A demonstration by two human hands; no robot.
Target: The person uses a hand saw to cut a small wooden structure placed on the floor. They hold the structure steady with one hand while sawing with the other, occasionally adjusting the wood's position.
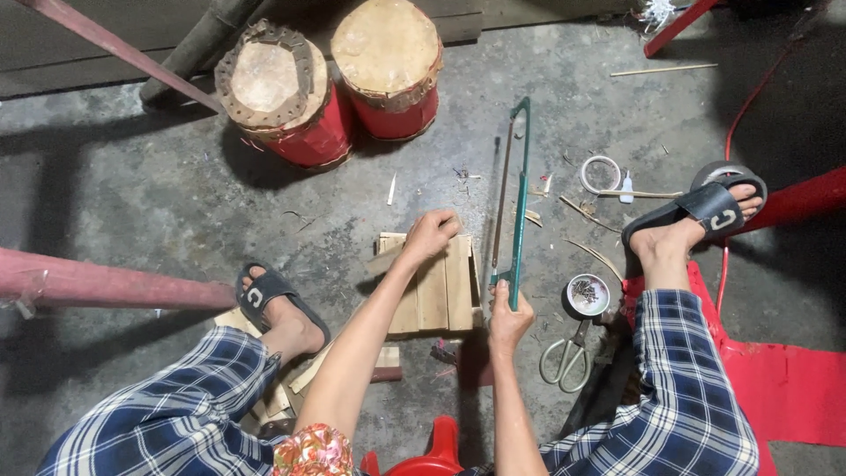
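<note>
- The left hand [429,234] is in the middle of the frame. Its fingers are bent down and press on the top edge of a small wooden block [434,284] made of flat boards.
- The wooden block lies on the gray floor [132,194], in the middle of the frame, between the person's two feet.
- The right hand [509,316] is just right of the block, a bit lower in the frame. Its fingers are closed tight around the handle of a green saw [520,189].
- The saw reaches up from the hand toward the top of the frame. Its thin blade runs along the right side of the block.
- A pair of scissors [568,357] lies on the floor at the lower right, near the right hand.
- A small round cup [587,294] with little bits in it sits just above the scissors.
- A white ring [600,173] and a tiny white bottle [626,187] lie on the floor at the upper right.
- Two red drums [335,84] with tan tops stand side by side at the top of the frame.
- The left foot [282,308] wears a black sandal at the lower left. The right foot [696,220] wears one too, at the right.
- More wood pieces [291,383] lie under the left arm, by the left foot.
- A red stool [432,454] shows at the bottom edge.
</note>
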